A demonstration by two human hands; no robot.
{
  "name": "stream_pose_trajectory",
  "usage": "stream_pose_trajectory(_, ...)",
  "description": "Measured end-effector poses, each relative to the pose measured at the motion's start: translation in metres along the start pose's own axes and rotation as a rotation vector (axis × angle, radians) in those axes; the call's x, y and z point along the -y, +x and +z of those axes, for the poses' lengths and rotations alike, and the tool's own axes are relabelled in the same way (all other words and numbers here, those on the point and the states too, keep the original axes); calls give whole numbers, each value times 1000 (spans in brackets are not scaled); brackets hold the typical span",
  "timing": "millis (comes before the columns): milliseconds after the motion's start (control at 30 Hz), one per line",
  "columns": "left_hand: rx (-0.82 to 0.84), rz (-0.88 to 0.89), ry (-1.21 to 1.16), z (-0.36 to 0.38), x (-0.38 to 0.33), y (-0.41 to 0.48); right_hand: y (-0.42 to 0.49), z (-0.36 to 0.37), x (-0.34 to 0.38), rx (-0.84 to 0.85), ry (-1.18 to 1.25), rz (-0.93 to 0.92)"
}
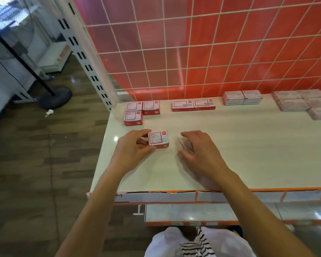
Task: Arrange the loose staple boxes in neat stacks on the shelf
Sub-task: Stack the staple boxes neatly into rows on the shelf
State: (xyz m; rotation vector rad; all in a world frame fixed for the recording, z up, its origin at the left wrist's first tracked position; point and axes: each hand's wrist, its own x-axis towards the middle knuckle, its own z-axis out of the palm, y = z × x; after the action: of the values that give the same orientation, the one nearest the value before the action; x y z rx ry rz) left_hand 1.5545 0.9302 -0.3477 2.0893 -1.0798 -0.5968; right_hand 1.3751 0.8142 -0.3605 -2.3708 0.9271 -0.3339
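Red-and-white staple box (pixel 158 139) is shown near the left end of the white shelf (pixel 239 149), on or just above the surface; which of the two cannot be told. It is gripped by the left hand (pixel 132 148), with the thumb at the near edge and the fingers curled over the far edge. The right hand (pixel 198 150), just right of the box and apart from it, is blurred; its fingers appear loosely spread and nothing is seen to be held. Beyond the box, a group of three matching boxes (pixel 133 115) is set in an L, with a gap at its near right corner. Further right along the back, a pair of matching boxes (pixel 194 105) and pale pink boxes (pixel 242 97) are lined up against the wire grid (pixel 193 52). The step in hand is judged to be the placing of the held box with the group of three. It is best carried level and lowered square to its neighbours, printed face up. The edges are then best pressed flush by the free hand, so that no neighbour is nudged askew.
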Motion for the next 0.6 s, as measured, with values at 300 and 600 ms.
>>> stream_pose_trajectory(300, 40, 39, 42, -8, 11, 7, 39, 13, 29, 92, 23, -45)
stream_pose_trajectory(600, -44, 78, 300, -11, 11, 8, 59, 14, 34, 77, 114, -29)
